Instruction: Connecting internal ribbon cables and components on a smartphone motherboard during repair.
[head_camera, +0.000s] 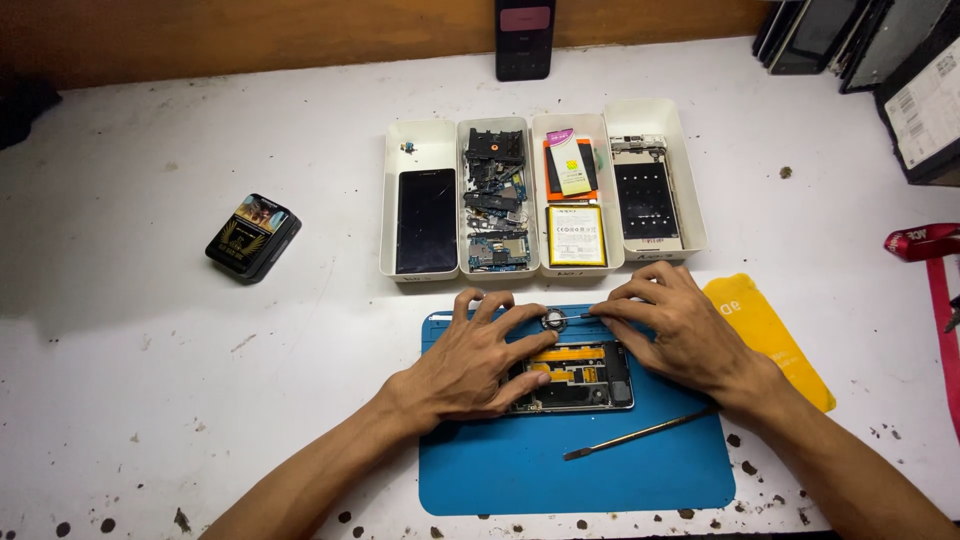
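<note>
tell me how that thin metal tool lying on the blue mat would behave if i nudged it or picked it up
The metal tool looks long, thin and rigid, so it would probably lift as one stiff piece and feel light. Its slim shaft lies flat on the blue mat, so a sideways nudge might roll or spin it. The mat looks rubbery and may slow any sliding.

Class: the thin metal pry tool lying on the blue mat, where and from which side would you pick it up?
Probably pinch the thin metal pry tool mid-shaft, from above. It lies flat on the blue mat, slanting up to the right, its far end near the right hand; the shaft's lower-left stretch lies clear of both hands.
</note>
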